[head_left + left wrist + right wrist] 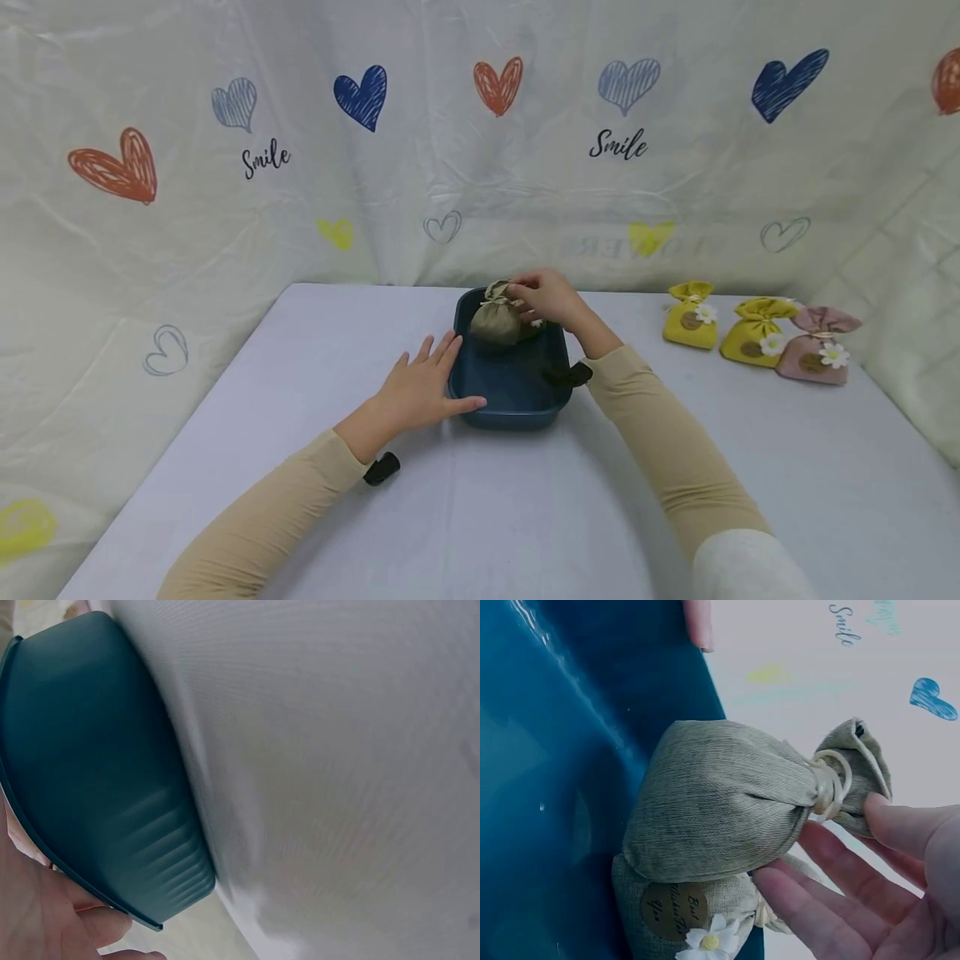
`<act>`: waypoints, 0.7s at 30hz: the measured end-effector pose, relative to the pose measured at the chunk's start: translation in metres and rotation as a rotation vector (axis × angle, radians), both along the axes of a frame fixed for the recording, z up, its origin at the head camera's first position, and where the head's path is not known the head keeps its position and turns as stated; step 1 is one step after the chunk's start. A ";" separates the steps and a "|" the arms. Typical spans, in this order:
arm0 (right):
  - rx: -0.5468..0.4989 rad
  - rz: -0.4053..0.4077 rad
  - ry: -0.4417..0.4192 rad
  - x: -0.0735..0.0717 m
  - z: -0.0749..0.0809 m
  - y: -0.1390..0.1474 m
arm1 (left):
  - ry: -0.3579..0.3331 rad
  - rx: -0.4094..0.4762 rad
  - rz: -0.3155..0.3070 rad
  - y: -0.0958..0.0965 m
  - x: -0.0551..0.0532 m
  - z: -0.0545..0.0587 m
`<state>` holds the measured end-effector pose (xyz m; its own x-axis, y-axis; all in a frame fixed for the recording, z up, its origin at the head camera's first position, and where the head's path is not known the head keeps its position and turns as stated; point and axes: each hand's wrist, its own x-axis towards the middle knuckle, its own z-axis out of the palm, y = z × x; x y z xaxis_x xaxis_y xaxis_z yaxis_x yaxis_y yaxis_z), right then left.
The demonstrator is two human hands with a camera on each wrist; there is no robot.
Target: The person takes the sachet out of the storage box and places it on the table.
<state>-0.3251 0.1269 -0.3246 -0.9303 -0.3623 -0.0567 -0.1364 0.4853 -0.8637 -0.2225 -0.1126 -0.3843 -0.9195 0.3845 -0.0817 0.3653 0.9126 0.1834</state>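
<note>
A grey-green cloth pouch (720,799), tied at its neck with pale cord, stands at the far end of a dark blue basin (510,413). My right hand (553,302) pinches its gathered top, thumb on the near side and fingers behind. Right beside it lies a second grey-green pouch (634,911) with a round brown label and a white flower, partly covered by the first. My left hand (416,393) rests against the basin's left rim, its fingers spread and straight. The left wrist view shows the basin's ribbed outer wall (97,750) and fingers at its edge.
To the right on the white table (480,500) stand two yellow pouches (688,325) and a pink pouch (806,358), each with a white flower. Behind the table hangs a pale curtain (420,167) printed with hearts.
</note>
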 end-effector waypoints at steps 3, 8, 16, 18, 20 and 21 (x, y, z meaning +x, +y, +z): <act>-0.036 -0.017 -0.005 0.001 0.000 0.002 | -0.001 0.001 0.000 0.000 0.000 0.002; -0.084 -0.048 -0.013 0.003 0.002 0.004 | 0.003 0.007 -0.004 0.001 0.002 0.004; -0.095 -0.056 0.029 0.007 0.005 0.006 | 0.001 0.007 -0.003 0.001 0.003 0.004; -0.094 -0.053 0.035 0.008 0.006 0.006 | 0.000 0.009 -0.005 0.001 0.003 0.003; -0.089 -0.048 0.045 0.010 0.007 0.007 | 0.003 0.008 -0.007 0.000 0.002 0.003; -0.087 -0.044 0.048 0.010 0.008 0.007 | 0.004 0.007 -0.008 0.000 0.002 0.002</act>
<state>-0.3147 0.1334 -0.3165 -0.9465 -0.3222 0.0181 -0.1586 0.4156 -0.8956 -0.2204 -0.1125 -0.3818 -0.9166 0.3927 -0.0759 0.3736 0.9083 0.1881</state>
